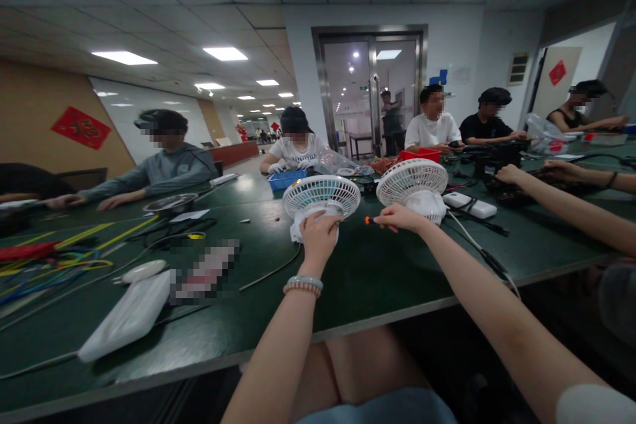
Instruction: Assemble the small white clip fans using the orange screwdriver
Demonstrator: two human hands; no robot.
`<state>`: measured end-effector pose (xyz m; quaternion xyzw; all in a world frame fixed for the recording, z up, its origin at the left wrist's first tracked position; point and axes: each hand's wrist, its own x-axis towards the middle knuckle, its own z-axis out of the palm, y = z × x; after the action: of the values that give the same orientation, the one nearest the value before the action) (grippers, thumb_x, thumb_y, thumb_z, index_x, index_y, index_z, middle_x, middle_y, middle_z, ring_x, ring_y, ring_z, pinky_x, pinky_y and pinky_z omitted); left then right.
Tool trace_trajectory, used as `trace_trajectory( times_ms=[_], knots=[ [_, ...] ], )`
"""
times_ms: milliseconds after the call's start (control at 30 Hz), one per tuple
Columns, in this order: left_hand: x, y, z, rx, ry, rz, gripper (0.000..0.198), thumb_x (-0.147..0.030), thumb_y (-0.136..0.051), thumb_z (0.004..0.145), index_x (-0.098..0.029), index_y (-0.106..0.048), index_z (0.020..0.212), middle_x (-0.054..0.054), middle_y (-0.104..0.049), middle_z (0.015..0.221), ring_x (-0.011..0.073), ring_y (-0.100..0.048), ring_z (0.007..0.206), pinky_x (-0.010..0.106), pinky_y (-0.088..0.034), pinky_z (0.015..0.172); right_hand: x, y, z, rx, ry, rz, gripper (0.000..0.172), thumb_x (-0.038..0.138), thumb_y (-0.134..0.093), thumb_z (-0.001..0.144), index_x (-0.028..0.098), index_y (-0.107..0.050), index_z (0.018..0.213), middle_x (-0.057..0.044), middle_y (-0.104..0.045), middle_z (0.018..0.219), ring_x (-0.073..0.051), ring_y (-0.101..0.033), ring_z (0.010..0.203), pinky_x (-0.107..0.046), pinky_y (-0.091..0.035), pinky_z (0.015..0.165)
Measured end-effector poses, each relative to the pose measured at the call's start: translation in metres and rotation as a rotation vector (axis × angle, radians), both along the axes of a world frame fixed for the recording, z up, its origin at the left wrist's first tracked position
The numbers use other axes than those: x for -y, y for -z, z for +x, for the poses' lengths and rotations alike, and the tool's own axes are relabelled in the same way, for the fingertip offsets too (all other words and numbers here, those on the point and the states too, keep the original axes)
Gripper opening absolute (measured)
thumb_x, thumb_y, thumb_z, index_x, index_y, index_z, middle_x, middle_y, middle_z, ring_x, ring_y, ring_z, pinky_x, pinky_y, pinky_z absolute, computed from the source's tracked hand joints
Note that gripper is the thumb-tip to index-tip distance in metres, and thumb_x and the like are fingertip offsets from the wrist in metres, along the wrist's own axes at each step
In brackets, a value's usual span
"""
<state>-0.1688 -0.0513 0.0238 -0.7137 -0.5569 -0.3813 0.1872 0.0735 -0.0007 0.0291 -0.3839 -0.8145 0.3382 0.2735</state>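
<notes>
Two white fans stand side by side on the green table. My left hand, with a bead bracelet on its wrist, grips the back of the left fan at its motor housing, fingers curled against it. In front of the right fan, my right hand is closed on a screwdriver. The orange and black end of that tool sticks out to the left, and the rest is hidden in my fingers. The right hand overlaps the lower left of the right fan in view; I cannot tell whether they touch.
Around the green table sit several people. Behind the left fan is a blue basket, and farther right a red one. A white adapter lies right of the fans. Cables and a white power strip lie left.
</notes>
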Motion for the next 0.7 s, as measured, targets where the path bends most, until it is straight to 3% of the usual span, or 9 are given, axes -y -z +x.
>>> trace_trajectory(
  times_ms=[167,267,467,600,700],
  knots=[
    [0.0,0.0,0.001,-0.008,-0.003,-0.015,0.022,-0.019,-0.05,0.077,-0.031,-0.066,0.085,-0.002,-0.069,0.096,0.0231,-0.048,0.112,0.045,-0.023,0.095,0.003,0.007,-0.012,0.157,-0.241,-0.173,0.03,0.044,-0.058,0.072,0.014,-0.058,0.067,0.004,-0.054,0.046,-0.007,-0.046,0.043,-0.019,-0.034,0.048],
    [0.0,0.0,0.001,-0.012,-0.011,-0.019,0.02,-0.02,-0.05,0.078,-0.03,-0.066,0.085,-0.002,-0.069,0.095,0.0232,-0.048,0.112,0.045,-0.022,0.096,0.003,0.012,-0.019,0.189,-0.312,-0.235,0.028,0.041,-0.059,0.072,0.013,-0.06,0.072,0.001,-0.06,0.053,-0.007,-0.05,0.047,-0.019,-0.036,0.049],
    [0.001,-0.001,0.001,-0.017,-0.009,-0.015,0.02,-0.02,-0.05,0.077,-0.03,-0.066,0.083,-0.001,-0.069,0.093,0.0236,-0.048,0.111,0.045,-0.024,0.095,0.001,0.014,-0.018,0.166,-0.28,-0.255,0.032,0.044,-0.062,0.068,0.013,-0.065,0.072,-0.001,-0.063,0.063,-0.008,-0.054,0.054,-0.018,-0.039,0.052],
    [0.001,-0.001,0.001,-0.02,-0.005,-0.006,0.019,-0.021,-0.05,0.077,-0.03,-0.066,0.083,-0.002,-0.069,0.092,0.0233,-0.049,0.111,0.045,-0.023,0.095,0.0,0.009,-0.012,0.331,-0.248,-0.235,0.034,0.048,-0.064,0.064,0.015,-0.067,0.072,0.002,-0.058,0.054,-0.006,-0.045,0.042,-0.019,-0.031,0.043],
    [0.0,-0.001,0.001,-0.021,-0.013,-0.004,0.02,-0.02,-0.05,0.077,-0.03,-0.066,0.083,-0.002,-0.069,0.093,0.0228,-0.049,0.111,0.045,-0.023,0.095,-0.004,0.008,-0.008,0.382,-0.138,-0.169,0.03,0.046,-0.065,0.064,0.016,-0.064,0.065,0.004,-0.052,0.046,-0.006,-0.04,0.038,-0.021,-0.028,0.04]
  ],
)
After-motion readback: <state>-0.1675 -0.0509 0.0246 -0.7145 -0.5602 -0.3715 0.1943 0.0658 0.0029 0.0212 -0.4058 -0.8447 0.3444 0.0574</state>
